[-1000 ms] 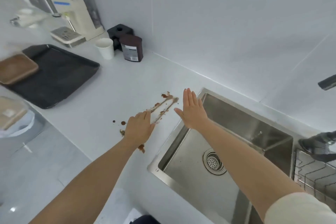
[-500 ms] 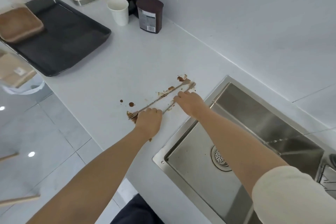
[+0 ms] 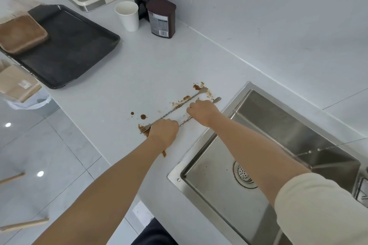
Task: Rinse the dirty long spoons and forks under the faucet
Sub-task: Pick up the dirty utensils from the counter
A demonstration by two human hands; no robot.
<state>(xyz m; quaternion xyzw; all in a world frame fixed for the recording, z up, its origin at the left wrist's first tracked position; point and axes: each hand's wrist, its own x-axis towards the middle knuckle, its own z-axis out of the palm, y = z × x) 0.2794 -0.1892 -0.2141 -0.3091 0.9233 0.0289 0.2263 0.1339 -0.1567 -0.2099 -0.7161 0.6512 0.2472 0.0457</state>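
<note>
forks [image 3: 175, 108] flat on stained counter [image 3: 123, 77], one under each closed hand: left hand [image 3: 164, 132], right hand [image 3: 202, 110]

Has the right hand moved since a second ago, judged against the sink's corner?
Yes. The right hand was open and raised by the sink rim; it has come down and away from the sink onto the countertop, fingers curled on the nearer utensil's handle.

Both hands, open and raised a second ago, now press down curled: the left hand [image 3: 164, 130] on the long fork [image 3: 171, 110] near its tines, the right hand [image 3: 202, 110] on the second utensil [image 3: 216, 99] beside the sink [image 3: 201, 145] edge.
</note>
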